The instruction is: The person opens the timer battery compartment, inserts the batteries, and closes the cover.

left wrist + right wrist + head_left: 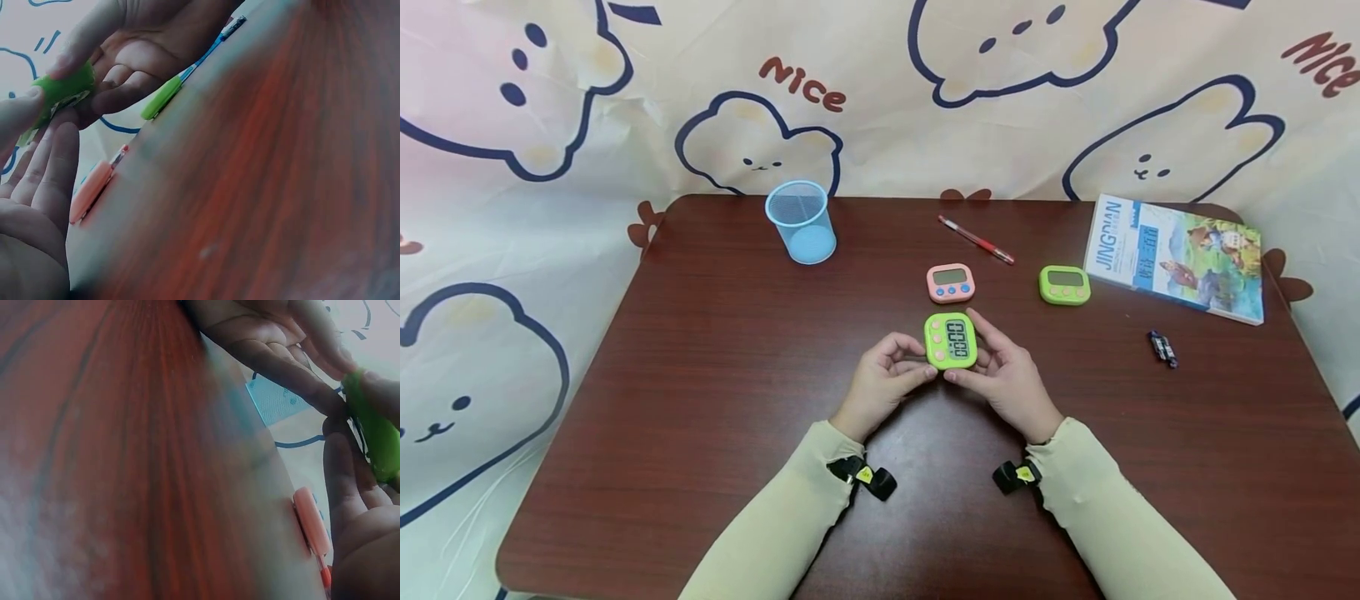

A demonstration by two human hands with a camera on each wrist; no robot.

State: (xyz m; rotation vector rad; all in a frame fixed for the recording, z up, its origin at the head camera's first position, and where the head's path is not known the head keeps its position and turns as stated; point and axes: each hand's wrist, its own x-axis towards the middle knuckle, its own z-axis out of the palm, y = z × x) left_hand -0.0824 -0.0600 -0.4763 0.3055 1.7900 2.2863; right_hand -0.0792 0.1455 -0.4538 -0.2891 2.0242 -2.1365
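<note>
Small green plastic digital timer point(951, 341) is held above table point(715, 350) centre, left hand point(880, 385) and right hand point(1009, 379) each pinching an edge. Likely light, rigid, smooth-cased; side edges are the safest grip, clear of buttons and display.

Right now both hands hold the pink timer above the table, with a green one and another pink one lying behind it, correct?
Not quite. The timer held by the left hand and right hand is green, not pink; the head view shows it. Behind it on the table lie one pink timer and one green timer, so only one pink timer is there.
</note>
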